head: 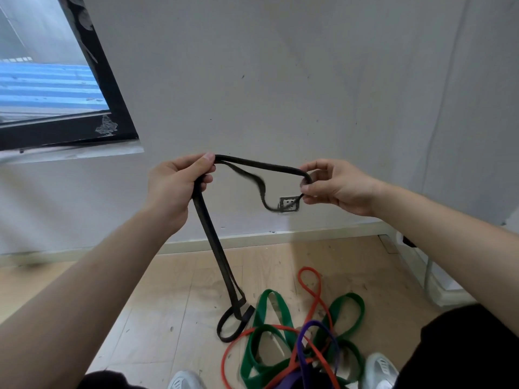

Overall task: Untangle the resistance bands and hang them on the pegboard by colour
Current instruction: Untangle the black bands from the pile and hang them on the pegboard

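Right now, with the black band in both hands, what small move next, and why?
Probably raise both hands to lift the black band clear. The left hand grips one bend and the right hand pinches the other, yet its low loop lies on the floor by the green band, beside the red band and purple band.

The person's left hand [172, 182] grips a black band [213, 242] at chest height while the right hand [334, 186] pinches its other bend; a strand sags between them and a long loop hangs to the wooden floor [174, 313]. There green bands [269, 307], an orange band [311, 287] and a purple band [306, 352] lie tangled beside two pale shoes [380, 370].
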`<act>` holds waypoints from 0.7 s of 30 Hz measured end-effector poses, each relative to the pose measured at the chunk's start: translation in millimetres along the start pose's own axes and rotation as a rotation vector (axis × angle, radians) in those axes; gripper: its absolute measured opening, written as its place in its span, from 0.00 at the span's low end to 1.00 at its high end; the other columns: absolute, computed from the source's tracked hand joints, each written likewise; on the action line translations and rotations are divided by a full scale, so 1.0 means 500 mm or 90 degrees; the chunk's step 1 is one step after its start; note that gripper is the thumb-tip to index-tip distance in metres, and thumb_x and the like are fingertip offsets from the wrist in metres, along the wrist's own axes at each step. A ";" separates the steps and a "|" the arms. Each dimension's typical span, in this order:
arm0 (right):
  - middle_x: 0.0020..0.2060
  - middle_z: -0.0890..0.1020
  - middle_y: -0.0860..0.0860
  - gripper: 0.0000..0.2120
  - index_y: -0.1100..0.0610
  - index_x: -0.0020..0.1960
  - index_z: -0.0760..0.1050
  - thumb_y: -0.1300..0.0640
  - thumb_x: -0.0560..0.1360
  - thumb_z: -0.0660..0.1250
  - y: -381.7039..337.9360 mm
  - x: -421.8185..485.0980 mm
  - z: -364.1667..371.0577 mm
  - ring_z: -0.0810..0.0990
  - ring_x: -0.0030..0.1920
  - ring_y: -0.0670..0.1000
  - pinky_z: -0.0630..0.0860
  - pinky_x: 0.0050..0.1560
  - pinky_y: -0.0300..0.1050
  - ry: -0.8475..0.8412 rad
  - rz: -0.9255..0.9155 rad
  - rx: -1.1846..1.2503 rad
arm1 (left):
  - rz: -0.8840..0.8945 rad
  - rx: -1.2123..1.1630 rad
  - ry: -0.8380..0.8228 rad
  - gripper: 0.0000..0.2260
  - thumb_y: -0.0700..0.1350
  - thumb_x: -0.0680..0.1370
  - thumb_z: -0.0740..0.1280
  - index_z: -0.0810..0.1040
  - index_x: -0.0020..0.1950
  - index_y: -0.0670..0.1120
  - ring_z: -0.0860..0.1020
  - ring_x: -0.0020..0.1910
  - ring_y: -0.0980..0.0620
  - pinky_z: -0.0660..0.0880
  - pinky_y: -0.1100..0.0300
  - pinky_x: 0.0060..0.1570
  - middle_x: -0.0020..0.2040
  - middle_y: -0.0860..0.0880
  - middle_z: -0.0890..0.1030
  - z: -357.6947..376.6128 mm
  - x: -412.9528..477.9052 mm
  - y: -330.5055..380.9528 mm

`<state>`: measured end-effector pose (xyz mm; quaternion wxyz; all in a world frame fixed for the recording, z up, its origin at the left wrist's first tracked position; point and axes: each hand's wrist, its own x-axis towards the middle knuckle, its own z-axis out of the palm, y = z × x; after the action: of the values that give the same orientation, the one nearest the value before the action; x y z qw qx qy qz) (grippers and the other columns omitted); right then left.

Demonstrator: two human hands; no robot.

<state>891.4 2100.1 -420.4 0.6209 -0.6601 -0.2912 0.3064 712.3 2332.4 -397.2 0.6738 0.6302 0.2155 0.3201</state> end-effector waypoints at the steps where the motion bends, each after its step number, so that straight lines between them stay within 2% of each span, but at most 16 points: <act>1: 0.43 0.80 0.57 0.17 0.60 0.58 0.78 0.75 0.74 0.69 0.002 -0.001 -0.001 0.82 0.40 0.53 0.84 0.46 0.45 0.004 -0.019 -0.066 | 0.002 0.002 0.001 0.07 0.45 0.76 0.74 0.84 0.51 0.42 0.78 0.35 0.55 0.75 0.63 0.40 0.40 0.48 0.83 0.000 0.000 -0.001; 4: 0.45 0.82 0.58 0.18 0.60 0.60 0.79 0.74 0.74 0.70 0.001 -0.002 -0.003 0.81 0.37 0.52 0.82 0.38 0.42 0.015 -0.064 -0.229 | 0.005 0.010 -0.006 0.07 0.44 0.77 0.74 0.84 0.51 0.42 0.78 0.35 0.55 0.75 0.63 0.39 0.40 0.48 0.83 0.000 -0.001 -0.003; 7: 0.47 0.86 0.55 0.16 0.55 0.60 0.79 0.67 0.74 0.73 -0.001 -0.002 -0.009 0.80 0.33 0.48 0.77 0.32 0.42 0.000 -0.059 -0.351 | 0.007 0.026 -0.022 0.06 0.44 0.77 0.73 0.84 0.50 0.43 0.78 0.35 0.55 0.75 0.63 0.39 0.40 0.48 0.84 -0.001 -0.001 -0.004; 11: 0.47 0.87 0.49 0.15 0.51 0.60 0.80 0.57 0.74 0.76 -0.001 -0.002 -0.009 0.83 0.41 0.48 0.77 0.41 0.41 -0.038 -0.045 -0.466 | 0.023 0.065 -0.096 0.06 0.44 0.77 0.72 0.85 0.52 0.45 0.78 0.35 0.55 0.74 0.64 0.39 0.40 0.50 0.84 0.004 -0.008 -0.002; 14: 0.51 0.86 0.49 0.16 0.53 0.61 0.80 0.57 0.74 0.75 -0.006 -0.003 0.014 0.84 0.49 0.45 0.79 0.53 0.42 -0.020 -0.101 -0.366 | 0.039 0.088 -0.150 0.08 0.42 0.77 0.71 0.85 0.54 0.43 0.78 0.35 0.55 0.74 0.64 0.39 0.40 0.49 0.84 0.015 -0.017 0.001; 16: 0.57 0.84 0.48 0.21 0.52 0.66 0.77 0.56 0.75 0.75 -0.012 -0.005 0.040 0.82 0.57 0.45 0.78 0.59 0.41 -0.029 -0.129 -0.297 | 0.043 0.099 -0.185 0.09 0.43 0.76 0.72 0.84 0.55 0.43 0.77 0.35 0.54 0.74 0.63 0.40 0.40 0.48 0.84 0.023 -0.023 0.002; 19: 0.64 0.79 0.46 0.29 0.51 0.73 0.70 0.52 0.74 0.75 -0.015 -0.011 0.086 0.76 0.66 0.44 0.75 0.66 0.46 -0.086 -0.138 -0.275 | 0.055 0.136 -0.235 0.14 0.47 0.72 0.73 0.84 0.55 0.43 0.78 0.35 0.53 0.76 0.63 0.40 0.39 0.49 0.85 0.036 -0.032 0.001; 21: 0.62 0.82 0.49 0.25 0.54 0.71 0.72 0.55 0.76 0.73 -0.010 -0.011 0.111 0.78 0.65 0.45 0.75 0.67 0.45 -0.135 -0.136 -0.240 | 0.064 0.147 -0.244 0.15 0.46 0.71 0.74 0.84 0.56 0.41 0.78 0.35 0.53 0.76 0.63 0.40 0.38 0.49 0.85 0.042 -0.036 -0.001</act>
<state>845.2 2131.9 -417.3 0.4817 -0.6939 -0.4748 0.2473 714.3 2304.9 -397.2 0.6088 0.7625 0.0869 0.2008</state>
